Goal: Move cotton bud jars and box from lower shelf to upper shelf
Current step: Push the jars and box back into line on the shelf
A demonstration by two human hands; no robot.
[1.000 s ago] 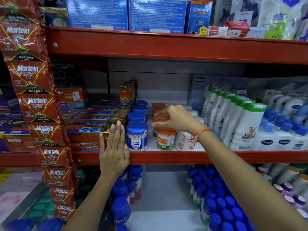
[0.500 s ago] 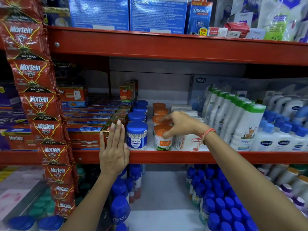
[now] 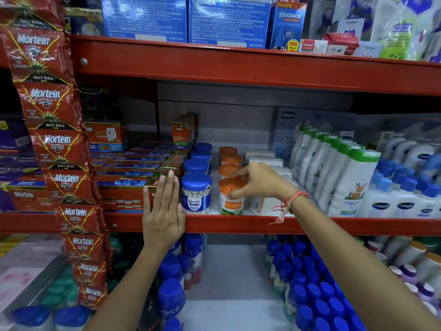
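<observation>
Up front, right hand [image 3: 259, 181] gripping orange-lidded TULIPS jar [image 3: 231, 197], beside Johnson's buds jar [image 3: 196, 193]

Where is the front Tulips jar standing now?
In the head view, the front Tulips jar stands at the middle shelf's edge, between the Johnson's buds jar and a white box.

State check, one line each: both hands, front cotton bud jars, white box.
left hand: open, flat against shelf edge
right hand: fingers around Tulips jar
Tulips jar: upright, lidded, on shelf
Johnson's buds jar: upright, lidded, untouched
white box: beside Tulips jar, behind wrist
</observation>
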